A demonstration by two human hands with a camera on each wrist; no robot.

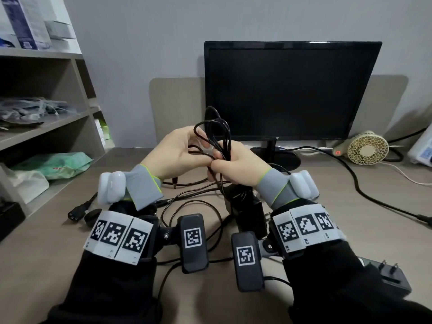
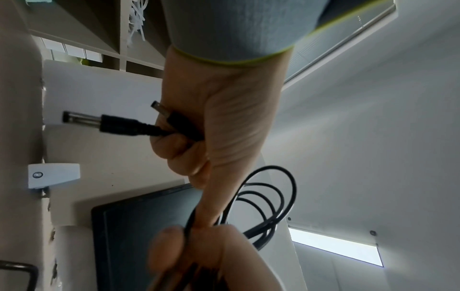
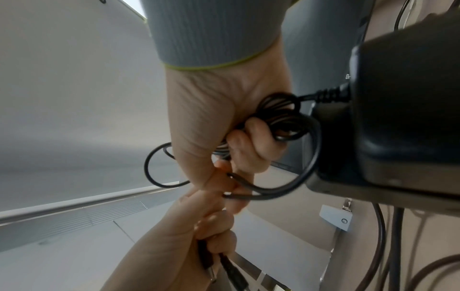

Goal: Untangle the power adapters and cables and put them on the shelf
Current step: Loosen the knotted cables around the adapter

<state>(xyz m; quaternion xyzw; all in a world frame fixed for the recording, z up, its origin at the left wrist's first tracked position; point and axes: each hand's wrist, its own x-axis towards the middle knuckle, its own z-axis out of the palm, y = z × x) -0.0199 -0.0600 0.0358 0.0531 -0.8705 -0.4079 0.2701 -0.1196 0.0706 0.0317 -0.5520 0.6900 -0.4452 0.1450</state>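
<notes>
I see my right hand [image 1: 236, 167] clenched round a coiled bundle of thin black cable [image 1: 217, 134], held up in front of the black flat monitor [image 1: 287, 90]; its fingers [image 3: 251, 137] wrap the strands tightly. From that bundle a black box-shaped power adapter [image 3: 408, 110] hangs just below my right wrist, its cable entering through a ribbed strain relief. My left hand [image 1: 180, 153] meets the right one, thumb and forefinger pinching a strand of the same cable, while its lower fingers [image 2: 174, 145] curl round two black barrel plugs [image 2: 109, 123] whose metal tips stick out past the palm.

On the brown counter [image 1: 327, 218] in front of the monitor lie more loose black cables [image 1: 187, 206], and another black adapter with two metal prongs [image 1: 390, 277] sits at the near right, partly behind my sleeve. A small beige hand fan [image 1: 364, 148] lies to the right of the monitor's base. The grey shelf unit [image 1: 46, 122] stands left of the monitor, holding bags and boxes.

My wrists and the marker bands cover much of the tangle on the counter, so I cannot tell which cable joins which adapter.
</notes>
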